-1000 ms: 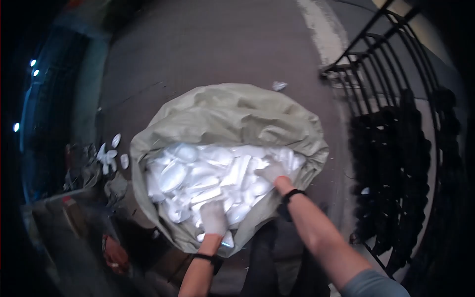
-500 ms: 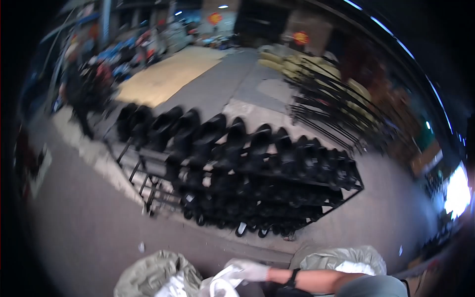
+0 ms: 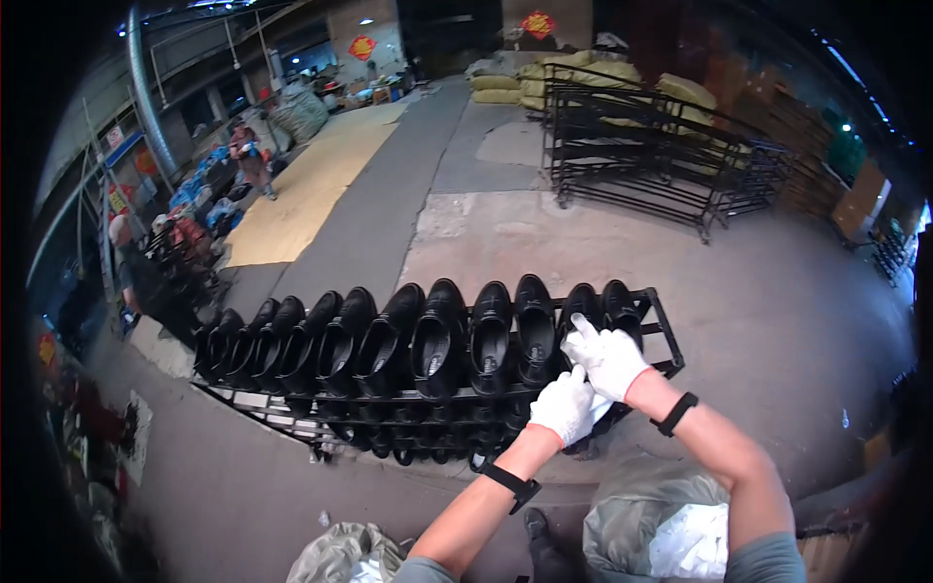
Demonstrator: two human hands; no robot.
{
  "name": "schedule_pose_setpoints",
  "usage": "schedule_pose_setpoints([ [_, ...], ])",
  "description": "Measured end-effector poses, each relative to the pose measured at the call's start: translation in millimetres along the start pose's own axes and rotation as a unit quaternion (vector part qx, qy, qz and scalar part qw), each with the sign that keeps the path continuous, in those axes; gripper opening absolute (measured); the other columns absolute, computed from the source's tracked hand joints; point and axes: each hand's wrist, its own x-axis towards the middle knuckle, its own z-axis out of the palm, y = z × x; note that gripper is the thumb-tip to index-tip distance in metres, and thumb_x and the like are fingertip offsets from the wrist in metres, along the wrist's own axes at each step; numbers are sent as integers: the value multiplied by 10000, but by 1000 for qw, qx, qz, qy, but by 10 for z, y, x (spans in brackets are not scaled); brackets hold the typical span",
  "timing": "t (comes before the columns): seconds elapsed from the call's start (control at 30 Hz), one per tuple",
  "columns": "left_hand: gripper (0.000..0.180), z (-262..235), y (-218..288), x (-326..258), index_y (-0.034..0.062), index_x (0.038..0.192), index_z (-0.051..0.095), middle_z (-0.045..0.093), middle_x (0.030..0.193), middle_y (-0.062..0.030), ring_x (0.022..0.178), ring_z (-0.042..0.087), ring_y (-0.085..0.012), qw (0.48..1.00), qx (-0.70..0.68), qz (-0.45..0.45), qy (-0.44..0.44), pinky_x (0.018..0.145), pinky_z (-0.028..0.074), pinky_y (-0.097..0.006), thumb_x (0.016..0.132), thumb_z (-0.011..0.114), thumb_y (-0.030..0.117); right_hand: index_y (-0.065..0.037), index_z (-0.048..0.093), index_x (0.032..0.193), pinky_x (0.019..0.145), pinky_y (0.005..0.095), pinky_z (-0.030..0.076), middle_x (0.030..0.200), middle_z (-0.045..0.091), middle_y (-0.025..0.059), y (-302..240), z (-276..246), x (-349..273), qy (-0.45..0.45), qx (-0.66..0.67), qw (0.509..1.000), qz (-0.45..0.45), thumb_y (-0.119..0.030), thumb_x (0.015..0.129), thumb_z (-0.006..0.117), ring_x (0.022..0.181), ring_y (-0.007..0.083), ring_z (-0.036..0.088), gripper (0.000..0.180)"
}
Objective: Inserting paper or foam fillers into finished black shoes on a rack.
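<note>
**Gloved hands at the right end of a rack of black shoes**

Black shoes lined toe-up in a row along a low black metal rack on grey concrete floor. Right hand in white glove, resting on a shoe near the row's right end, fingers spread and pointing up along it. Left hand in white glove just below, touching the right, fingers curled together; whether pinching anything, cannot tell. Black bands on both wrists. Probably best done with one hand steadying the shoe and the other working, without knocking neighbouring shoes. Open sacks with white contents at bottom edge, near forearms. Empty dark racks farther back. Other people at far left, well apart.
</note>
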Motion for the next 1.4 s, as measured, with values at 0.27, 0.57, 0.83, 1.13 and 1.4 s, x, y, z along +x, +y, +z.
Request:
schedule_pose_setpoints([
  [0.27, 361, -381, 128, -215, -37, 1028, 727, 635, 1373, -345, 1026, 727, -467, 989, -120, 71, 42, 933, 600, -484, 998, 715, 322, -142, 637, 1422, 828, 478, 627, 1451, 598, 232, 303, 156, 319, 65, 94, 984, 140, -190, 983, 635, 1002, 360, 771, 441],
  [0.57, 371, -826, -369, -337, -2, 1177, 638, 710, 742, -110, 579, 702, -264, 751, -483, -365, 265, 607, 596, -405, 1149, 538, 354, -6, 653, 1296, 914, 376, 595, 1104, 700, 82, -561, -417, 471, 119, 641, 730, 207, -75, 879, 734, 1022, 206, 700, 430],
  [0.83, 132, -592, -1083, -655, 62, 1039, 662, 746, 816, -190, 727, 741, -415, 968, 1, -185, 169, 635, 584, -548, 1005, 611, 179, -172, 682, 1358, 743, 528, 624, 1479, 601, 304, -1038, 64, 1453, 41, 147, 979, -137, -199, 1009, 573, 885, 407, 770, 366],
  [1.13, 721, -472, -936, -942, -17, 1522, 474, 707, 972, -199, 777, 746, -368, 963, -75, -133, 223, 685, 604, -481, 876, 735, 168, -156, 542, 1593, 1229, 419, 421, 1577, 585, 135, -455, 726, 1792, -2, 100, 994, -46, -51, 1004, 626, 1463, 347, 539, 603],
  [1.4, 178, 965, -2237, -5356, 37, 999, 711, 672, 987, -182, 946, 669, -373, 747, 3, -590, 307, 835, 555, -495, 841, 677, 110, 28, 697, 1272, 1057, 395, 511, 1279, 701, 149, -3233, 733, 637, 57, 256, 965, 20, -98, 1020, 606, 1167, 258, 674, 296],
])
